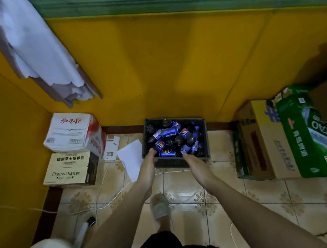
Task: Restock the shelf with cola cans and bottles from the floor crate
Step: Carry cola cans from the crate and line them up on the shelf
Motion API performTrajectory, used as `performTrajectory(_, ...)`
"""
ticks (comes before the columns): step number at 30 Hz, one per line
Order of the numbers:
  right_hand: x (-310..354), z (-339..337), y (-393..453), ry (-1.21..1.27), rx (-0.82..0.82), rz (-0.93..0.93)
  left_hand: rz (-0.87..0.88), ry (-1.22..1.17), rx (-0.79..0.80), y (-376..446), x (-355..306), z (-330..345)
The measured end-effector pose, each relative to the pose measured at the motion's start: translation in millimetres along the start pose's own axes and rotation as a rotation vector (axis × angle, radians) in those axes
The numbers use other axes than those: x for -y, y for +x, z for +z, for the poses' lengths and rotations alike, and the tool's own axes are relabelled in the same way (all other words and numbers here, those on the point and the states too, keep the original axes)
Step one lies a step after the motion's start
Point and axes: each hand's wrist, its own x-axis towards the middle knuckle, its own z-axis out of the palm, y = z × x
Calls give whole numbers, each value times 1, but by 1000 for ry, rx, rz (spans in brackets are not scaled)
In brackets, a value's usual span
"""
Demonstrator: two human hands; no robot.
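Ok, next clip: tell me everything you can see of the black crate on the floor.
The black crate is a dark, plastic-looking, open-topped box on the tiled floor against the yellow wall. It holds a jumble of blue Pepsi cans and dark cola bottles lying at odd angles. Both hands reach to its near rim: left hand, right hand, fingers extended.

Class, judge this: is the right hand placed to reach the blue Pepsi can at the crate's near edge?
Probably yes. The right hand is open at the near rim of the crate, the Pepsi can lies on top, and nothing covers it.
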Motion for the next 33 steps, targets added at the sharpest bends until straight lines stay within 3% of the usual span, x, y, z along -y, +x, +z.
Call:
performTrajectory(10, 11, 4, 141, -26, 18, 163, -230, 164, 63, 167, -26, -17)
performTrajectory(19, -96, -18, 336, -153, 174, 455, -458, 246, 32, 347, 85, 6)
performTrajectory(22, -122, -24, 419, -109, 100, 414, -446, 261, 30, 411, 116, 13)
performTrajectory(27, -130, -22, 531, 33, -39, 239, -282, 177, -147, 520, 135, 39)
performTrajectory(30, -127, -18, 573, 63, -39, 173, -232, 138, -205, 565, 138, 56)
performTrajectory(33, -129, -11, 594, 50, 15, 229, -300, 55, -178, 585, 141, 66)
